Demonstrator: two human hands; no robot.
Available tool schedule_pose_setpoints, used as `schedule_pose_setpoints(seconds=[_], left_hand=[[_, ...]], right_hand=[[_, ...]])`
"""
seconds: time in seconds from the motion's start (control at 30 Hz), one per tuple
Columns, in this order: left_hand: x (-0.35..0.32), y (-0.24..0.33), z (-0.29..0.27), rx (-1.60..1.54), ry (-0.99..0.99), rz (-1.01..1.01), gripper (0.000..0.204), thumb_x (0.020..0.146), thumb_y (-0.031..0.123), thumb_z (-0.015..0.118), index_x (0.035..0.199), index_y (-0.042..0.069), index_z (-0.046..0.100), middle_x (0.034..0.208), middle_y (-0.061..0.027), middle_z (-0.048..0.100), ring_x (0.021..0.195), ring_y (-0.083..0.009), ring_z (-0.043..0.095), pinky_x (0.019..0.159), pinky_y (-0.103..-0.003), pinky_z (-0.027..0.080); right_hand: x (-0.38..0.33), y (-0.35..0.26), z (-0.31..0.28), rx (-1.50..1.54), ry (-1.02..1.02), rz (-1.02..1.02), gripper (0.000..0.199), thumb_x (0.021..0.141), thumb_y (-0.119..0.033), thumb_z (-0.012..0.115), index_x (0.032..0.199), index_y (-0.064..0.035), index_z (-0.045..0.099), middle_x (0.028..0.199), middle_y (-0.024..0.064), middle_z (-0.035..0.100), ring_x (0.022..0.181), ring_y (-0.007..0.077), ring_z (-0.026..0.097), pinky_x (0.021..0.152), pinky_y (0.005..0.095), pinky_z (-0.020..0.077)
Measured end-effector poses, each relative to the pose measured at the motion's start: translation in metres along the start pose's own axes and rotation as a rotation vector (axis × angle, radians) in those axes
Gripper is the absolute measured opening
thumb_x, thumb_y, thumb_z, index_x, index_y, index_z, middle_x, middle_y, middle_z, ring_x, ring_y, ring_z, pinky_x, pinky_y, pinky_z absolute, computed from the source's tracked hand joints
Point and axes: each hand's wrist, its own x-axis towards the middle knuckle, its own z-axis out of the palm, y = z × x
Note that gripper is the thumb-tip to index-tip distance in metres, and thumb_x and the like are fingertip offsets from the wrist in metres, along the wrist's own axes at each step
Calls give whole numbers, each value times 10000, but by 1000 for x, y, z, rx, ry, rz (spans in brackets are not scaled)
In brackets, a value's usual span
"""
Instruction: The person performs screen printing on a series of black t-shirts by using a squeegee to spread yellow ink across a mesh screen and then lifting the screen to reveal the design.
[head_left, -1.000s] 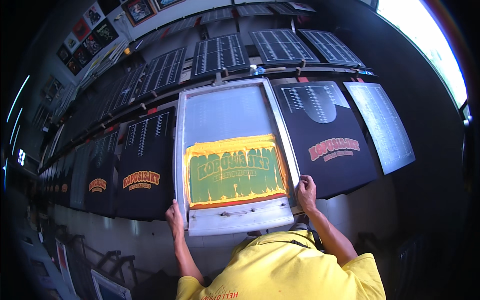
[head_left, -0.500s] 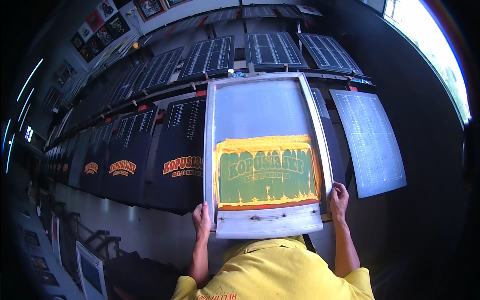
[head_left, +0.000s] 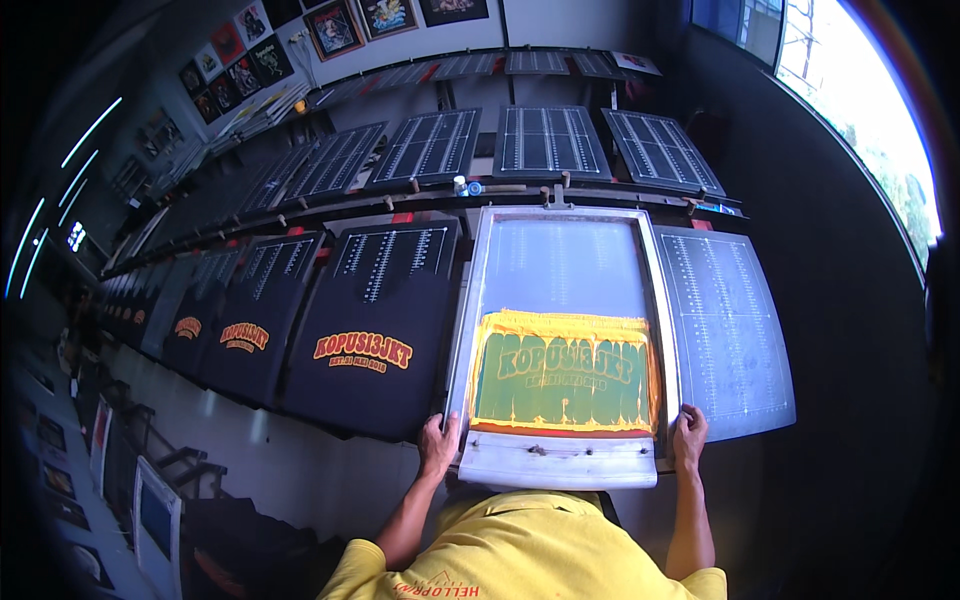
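A screen printing frame (head_left: pixel 667 300) with pale metal sides lies in front of me, over a board in the near row. Yellow-orange ink (head_left: pixel 565 325) borders the green lettered stencil (head_left: pixel 565 385) in its mesh. A wide white squeegee (head_left: pixel 560 462) rests across the frame's near end. My left hand (head_left: pixel 438 445) is closed on the frame's near left side, and my right hand (head_left: pixel 690 435) grips the near right side. To the left lies a black shirt (head_left: pixel 370 310) with a red and yellow print. The surface under the frame is mostly hidden.
More dark printed shirts (head_left: pixel 245 330) lie on boards in a row to the left. A bare grey board (head_left: pixel 730 330) is at the right. Beyond a rail (head_left: pixel 400 192) stands another row of marked boards (head_left: pixel 550 142). A small bottle (head_left: pixel 460 186) and a tape roll (head_left: pixel 474 188) sit there.
Both hands have moved the frame rightward, off the black shirt's print, which now shows whole. The squeegee has travelled with it. My view has shifted too.
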Motion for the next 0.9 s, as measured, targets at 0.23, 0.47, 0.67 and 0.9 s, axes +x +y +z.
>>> schedule_pose_setpoints(seconds=[0.23, 0.47, 0.67, 0.9], left_hand=[[2, -16, 8, 40, -17, -61, 579, 892, 473, 491, 973, -87, 612, 968, -313, 614, 971, -447, 573, 840, -468, 452], [1, -10, 0, -83, -85, -102, 437, 904, 370, 498, 837, -44, 617, 767, -259, 610, 745, -398, 612, 660, -451, 452], [5, -20, 8, -126, 7, -73, 358, 896, 292, 497, 780, -32, 595, 703, -236, 588, 668, -401, 586, 596, -445, 426], [10, -13, 0, 47, -90, -45, 307, 891, 248, 498, 835, -24, 630, 795, -249, 622, 772, -426, 608, 658, -466, 464]], right_hand=[[2, -1, 1, -26, 44, -77, 251, 857, -50, 485, 1049, 52, 612, 934, 157, 647, 873, 222, 618, 790, 328, 476], [4, 1, 0, 1, 24, -63, 234, 856, -39, 507, 1033, 58, 625, 868, 104, 638, 780, 161, 583, 717, 285, 469], [16, 12, -2, 52, 5, 16, 225, 847, -22, 507, 1013, 67, 631, 888, 121, 657, 806, 174, 612, 735, 296, 479], [9, 7, 5, 61, 23, 3, 188, 863, -17, 521, 994, 67, 626, 839, 82, 638, 735, 138, 576, 671, 278, 460]])
